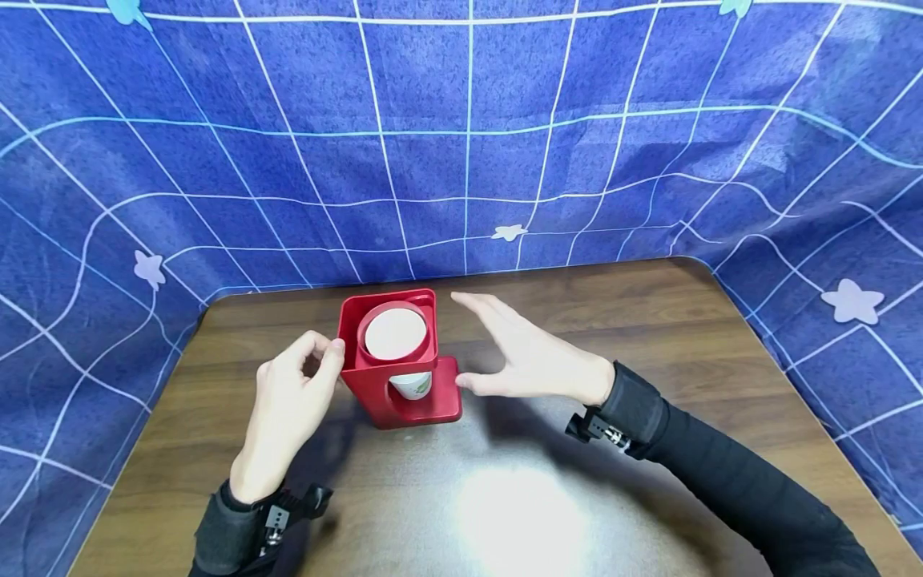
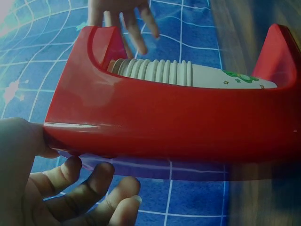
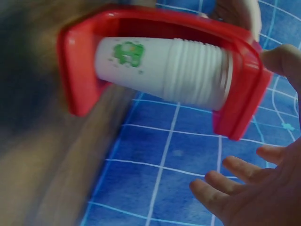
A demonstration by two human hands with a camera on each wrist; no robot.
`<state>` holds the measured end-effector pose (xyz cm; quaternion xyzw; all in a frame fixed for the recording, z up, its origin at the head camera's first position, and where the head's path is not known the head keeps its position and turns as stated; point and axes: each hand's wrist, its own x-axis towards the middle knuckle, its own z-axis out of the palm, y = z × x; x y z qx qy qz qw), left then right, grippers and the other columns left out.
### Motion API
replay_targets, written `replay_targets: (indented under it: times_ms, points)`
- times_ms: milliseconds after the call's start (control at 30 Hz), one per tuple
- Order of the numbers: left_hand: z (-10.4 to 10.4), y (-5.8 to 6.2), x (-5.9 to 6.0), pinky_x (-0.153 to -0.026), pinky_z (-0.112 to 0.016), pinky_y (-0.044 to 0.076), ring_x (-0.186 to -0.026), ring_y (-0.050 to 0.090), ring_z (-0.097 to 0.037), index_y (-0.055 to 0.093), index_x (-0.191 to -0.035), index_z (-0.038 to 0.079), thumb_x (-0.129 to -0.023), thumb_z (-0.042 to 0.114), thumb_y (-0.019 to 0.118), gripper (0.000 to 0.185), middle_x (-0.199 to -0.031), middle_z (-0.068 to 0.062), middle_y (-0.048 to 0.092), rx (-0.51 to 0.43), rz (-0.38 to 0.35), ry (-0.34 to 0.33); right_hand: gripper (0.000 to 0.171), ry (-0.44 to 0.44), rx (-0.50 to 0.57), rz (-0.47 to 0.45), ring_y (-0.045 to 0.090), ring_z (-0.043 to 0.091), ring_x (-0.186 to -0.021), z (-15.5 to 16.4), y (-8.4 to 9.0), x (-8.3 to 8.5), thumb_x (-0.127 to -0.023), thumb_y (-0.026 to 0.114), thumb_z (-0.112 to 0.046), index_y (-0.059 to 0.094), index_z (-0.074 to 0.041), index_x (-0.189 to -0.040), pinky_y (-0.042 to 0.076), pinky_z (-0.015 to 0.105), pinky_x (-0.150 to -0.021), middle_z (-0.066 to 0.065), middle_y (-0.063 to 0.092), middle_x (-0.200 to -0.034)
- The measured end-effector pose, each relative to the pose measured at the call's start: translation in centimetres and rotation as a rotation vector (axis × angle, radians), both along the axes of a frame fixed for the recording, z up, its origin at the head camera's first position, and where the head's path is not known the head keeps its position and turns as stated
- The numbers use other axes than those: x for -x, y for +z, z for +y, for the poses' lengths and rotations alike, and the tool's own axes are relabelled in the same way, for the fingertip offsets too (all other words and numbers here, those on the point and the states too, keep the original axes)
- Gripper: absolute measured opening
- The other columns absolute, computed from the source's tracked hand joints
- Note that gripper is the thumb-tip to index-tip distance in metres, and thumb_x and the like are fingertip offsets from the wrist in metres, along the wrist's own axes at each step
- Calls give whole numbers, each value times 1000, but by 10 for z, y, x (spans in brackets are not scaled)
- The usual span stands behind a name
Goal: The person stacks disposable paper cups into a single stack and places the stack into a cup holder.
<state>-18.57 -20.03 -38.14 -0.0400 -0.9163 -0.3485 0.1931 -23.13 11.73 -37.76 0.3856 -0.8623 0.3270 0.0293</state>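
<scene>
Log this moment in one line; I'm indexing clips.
left hand: touches red holder | right hand: open beside it | cup stack: inside holder

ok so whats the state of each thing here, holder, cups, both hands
red cup holder: upright on the wooden table, steadied at its upper left edge.
paper cups: nested in a stack inside the holder, open mouth up, green print on the side.
left hand: thumb and curled fingers pinching the holder's top edge.
right hand: open, fingers straight, beside the holder; whether the thumb touches the base is unclear.
</scene>
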Motion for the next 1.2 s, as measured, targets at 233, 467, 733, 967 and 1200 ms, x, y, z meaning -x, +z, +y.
replay_targets:
  times_ms: [233, 467, 733, 967, 1200]
  points:
    - [1, 2, -1, -67, -8, 47, -76, 62, -6, 66, -104, 14, -101, 24, 62, 11, -87, 1, 72, 4, 79, -11, 95, 0, -113, 10, 40, 23, -146, 2, -24, -12, -87, 77, -49, 30, -12, -160, 38, 44, -121, 8, 42, -158]
    - [-1, 1, -5, -69, -4, 48, -78, 60, -4, 71, -103, 11, -95, 12, 70, 8, -92, 3, 68, 57, 245, -135, 84, 18, -197, 26, 52, 21, -131, -5, -50, -22, -87, 77, -46, 41, -10, -155, 49, 40, -110, 7, 55, -144]
    - [-7, -3, -13, -72, -18, 49, -82, 65, -14, 78, -105, 14, -87, 24, 81, 21, -104, -1, 72, 194, 458, -215, 57, -9, -277, 59, 56, 12, -84, -18, -69, -23, -89, 77, -40, 60, -9, -133, 53, 27, -72, 3, 63, -99]
    - [-11, -2, -15, -72, -33, 52, -82, 69, -18, 80, -100, 14, -90, 31, 75, 21, -96, 0, 73, 229, 537, -240, 34, -18, -320, 58, 51, 8, -69, -31, -80, -18, -88, 79, -36, 64, -12, -107, 44, 22, -58, -4, 53, -84]
    - [-12, 1, -17, -65, -34, 50, -77, 67, -16, 80, -100, 15, -89, 30, 75, 20, -97, 0, 73, 251, 535, -238, 27, -1, -370, 76, 48, 7, -65, -41, -87, -18, -92, 77, -35, 63, -13, -98, 40, 20, -56, -5, 52, -78]
